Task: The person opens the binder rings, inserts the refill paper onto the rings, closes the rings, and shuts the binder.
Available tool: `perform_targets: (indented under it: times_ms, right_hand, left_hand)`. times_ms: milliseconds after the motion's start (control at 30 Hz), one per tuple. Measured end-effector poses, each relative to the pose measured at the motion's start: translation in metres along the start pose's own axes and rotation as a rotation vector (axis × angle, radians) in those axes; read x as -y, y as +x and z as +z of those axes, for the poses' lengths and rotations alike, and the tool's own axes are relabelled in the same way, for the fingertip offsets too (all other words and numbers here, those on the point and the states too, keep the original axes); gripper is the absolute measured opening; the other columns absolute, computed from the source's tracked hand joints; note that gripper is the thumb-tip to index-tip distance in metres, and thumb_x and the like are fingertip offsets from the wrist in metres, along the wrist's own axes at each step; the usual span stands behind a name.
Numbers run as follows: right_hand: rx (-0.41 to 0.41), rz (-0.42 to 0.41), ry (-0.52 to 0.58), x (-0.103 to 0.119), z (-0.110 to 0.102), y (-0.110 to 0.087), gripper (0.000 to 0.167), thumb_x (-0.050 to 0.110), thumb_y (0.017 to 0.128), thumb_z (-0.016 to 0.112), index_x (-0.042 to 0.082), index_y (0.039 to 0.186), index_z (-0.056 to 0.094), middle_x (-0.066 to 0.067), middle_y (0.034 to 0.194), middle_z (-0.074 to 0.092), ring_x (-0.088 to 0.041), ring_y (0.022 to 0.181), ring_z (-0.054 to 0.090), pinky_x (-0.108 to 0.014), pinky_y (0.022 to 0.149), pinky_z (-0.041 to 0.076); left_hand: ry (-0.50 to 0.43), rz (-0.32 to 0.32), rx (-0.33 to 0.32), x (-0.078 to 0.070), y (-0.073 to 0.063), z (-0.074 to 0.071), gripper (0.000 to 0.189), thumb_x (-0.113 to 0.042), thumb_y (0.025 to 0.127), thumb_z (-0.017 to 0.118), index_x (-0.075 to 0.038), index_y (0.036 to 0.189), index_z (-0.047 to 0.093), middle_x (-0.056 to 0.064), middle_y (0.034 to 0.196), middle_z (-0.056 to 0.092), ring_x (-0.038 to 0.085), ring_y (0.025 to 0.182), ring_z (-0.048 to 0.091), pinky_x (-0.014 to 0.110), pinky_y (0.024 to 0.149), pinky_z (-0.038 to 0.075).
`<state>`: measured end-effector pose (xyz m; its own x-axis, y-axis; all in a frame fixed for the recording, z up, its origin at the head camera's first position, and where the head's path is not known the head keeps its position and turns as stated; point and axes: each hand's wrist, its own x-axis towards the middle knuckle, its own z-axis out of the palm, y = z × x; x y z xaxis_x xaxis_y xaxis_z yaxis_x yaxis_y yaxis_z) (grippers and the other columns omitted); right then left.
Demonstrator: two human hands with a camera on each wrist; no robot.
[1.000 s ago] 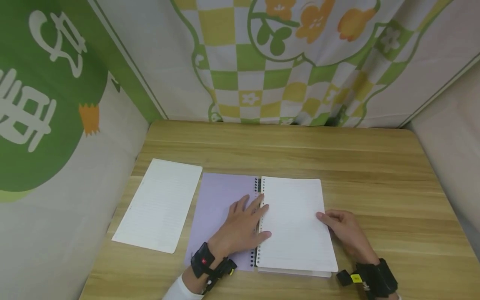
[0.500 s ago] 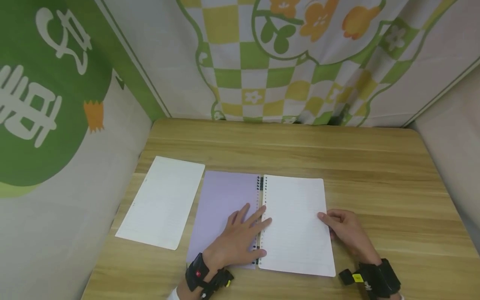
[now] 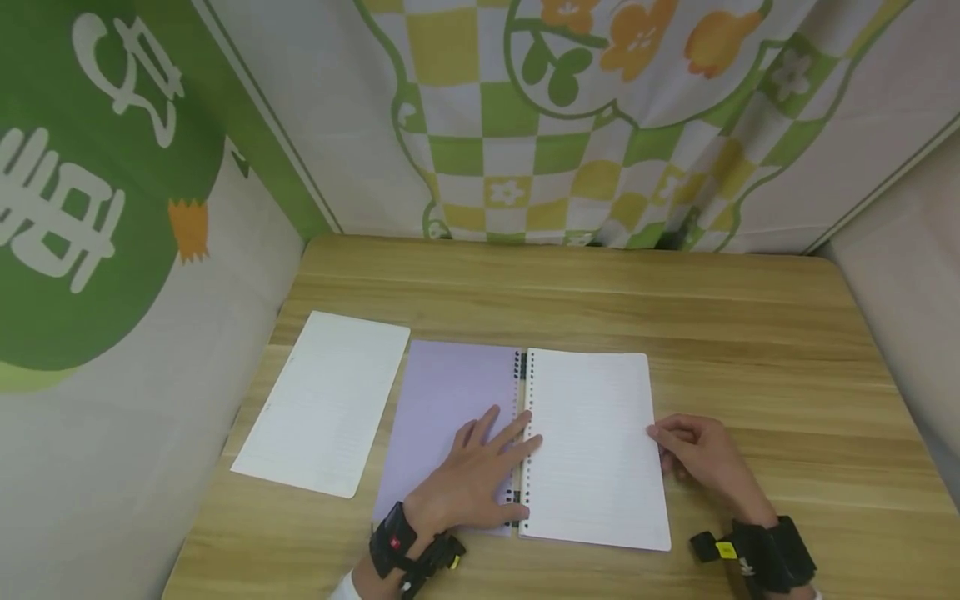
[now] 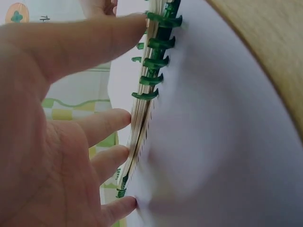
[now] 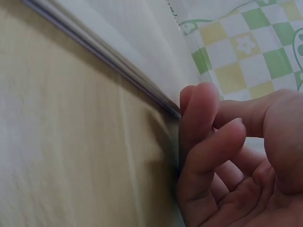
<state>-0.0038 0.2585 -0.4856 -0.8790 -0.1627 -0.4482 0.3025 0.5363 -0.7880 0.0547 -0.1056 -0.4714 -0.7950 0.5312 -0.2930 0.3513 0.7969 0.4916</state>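
A ring-bound notebook lies open on the table, its lilac cover (image 3: 457, 387) on the left and its lined pages (image 3: 588, 467) on the right. Green binder rings (image 4: 154, 61) run down the spine; in the left wrist view they curve through the punched page edges. My left hand (image 3: 476, 479) rests across the spine with fingers spread, thumb near the lower rings and fingertips along the holes. At the outer edge of the pages, my right hand (image 3: 701, 454) has its thumb and index finger drawn together at the paper, the other fingers curled below. The thumb's tip is hidden in the right wrist view.
A loose lined sheet (image 3: 322, 404) lies to the left of the notebook, slightly turned. The wooden table (image 3: 772, 342) reaches back to a patterned curtain (image 3: 555, 158), with fabric walls at both sides. Black camera straps (image 3: 772, 554) sit on both wrists.
The raised pages have come down flush over the ones beneath. My right hand has shifted slightly right, its thumb drawing back to the page edge. My left hand has slid a little down the spine.
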Motion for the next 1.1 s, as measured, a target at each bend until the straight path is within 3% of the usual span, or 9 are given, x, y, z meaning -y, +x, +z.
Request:
perform_targets:
  times_ms: [233,433,533,600,767,833,967,1100]
  right_hand:
    - [-0.018,-0.056,0.011,0.004,-0.008,0.003,0.031,0.025,0.107,0.067,-0.005,0.114,0.073,-0.009,0.084,0.073,-0.014,0.065,0.064,-0.027,0.054,0.053]
    - [-0.023,-0.145,-0.040,0.027,0.003,0.008,0.032,0.030,0.107,0.068,-0.001,0.112,0.074,-0.010,0.083,0.072,-0.015,0.065,0.062,-0.027,0.054,0.051]
    - [0.008,-0.228,-0.067,0.047,0.021,0.017,0.026,0.026,0.106,0.069,0.001,0.111,0.075,-0.010,0.084,0.072,-0.018,0.068,0.064,-0.027,0.056,0.052]
    - [0.035,-0.308,-0.092,0.063,0.038,0.025,0.021,0.021,0.106,0.069,0.002,0.111,0.075,-0.010,0.085,0.073,-0.020,0.072,0.066,-0.026,0.059,0.054]
    - [0.132,-0.521,-0.186,0.111,0.094,0.043,0.019,0.014,0.107,0.067,0.001,0.116,0.077,-0.007,0.098,0.078,-0.016,0.085,0.072,-0.026,0.072,0.059]
    - [0.173,-0.595,-0.238,0.130,0.118,0.048,0.021,0.014,0.106,0.066,0.002,0.119,0.078,-0.006,0.105,0.079,-0.016,0.092,0.073,-0.029,0.079,0.061]
    - [0.266,-0.730,-0.364,0.158,0.168,0.058,0.025,0.015,0.107,0.064,0.004,0.127,0.075,-0.008,0.122,0.076,-0.020,0.112,0.072,-0.037,0.098,0.060]
    - [0.356,-0.837,-0.548,0.177,0.213,0.062,0.036,0.020,0.109,0.062,0.005,0.141,0.066,-0.012,0.145,0.065,-0.026,0.139,0.059,-0.040,0.119,0.046]
  left_hand:
    - [0.010,0.002,0.002,0.002,-0.004,-0.003,0.098,-0.056,0.085,0.084,-0.026,0.167,0.039,-0.001,0.180,0.017,0.043,0.165,0.009,0.066,0.129,0.018]
    - [-0.004,0.019,-0.014,0.005,-0.008,-0.005,0.104,-0.057,0.082,0.087,-0.024,0.168,0.037,-0.001,0.181,0.015,0.043,0.165,0.010,0.065,0.129,0.018]
    - [-0.029,0.017,-0.063,0.011,-0.012,-0.009,0.099,-0.056,0.086,0.084,-0.023,0.167,0.038,0.000,0.180,0.017,0.043,0.164,0.013,0.066,0.128,0.019]
    - [-0.053,-0.010,-0.137,0.019,-0.015,-0.014,0.090,-0.053,0.091,0.080,-0.021,0.165,0.041,0.002,0.179,0.022,0.044,0.163,0.019,0.067,0.127,0.021]
    - [-0.115,-0.174,-0.423,0.054,-0.034,-0.035,0.062,-0.036,0.101,0.073,-0.010,0.154,0.055,0.014,0.165,0.047,0.043,0.152,0.042,0.066,0.122,0.035]
    - [-0.135,-0.262,-0.502,0.073,-0.043,-0.044,0.055,-0.031,0.103,0.071,-0.007,0.151,0.058,0.018,0.159,0.052,0.044,0.147,0.047,0.065,0.119,0.039]
    - [-0.175,-0.443,-0.544,0.117,-0.065,-0.061,0.054,-0.031,0.107,0.065,-0.003,0.152,0.054,0.024,0.157,0.050,0.050,0.144,0.046,0.067,0.116,0.040]
    - [-0.176,-0.599,-0.551,0.156,-0.091,-0.079,0.064,-0.033,0.105,0.065,0.004,0.154,0.049,0.033,0.158,0.044,0.057,0.145,0.042,0.070,0.115,0.039]
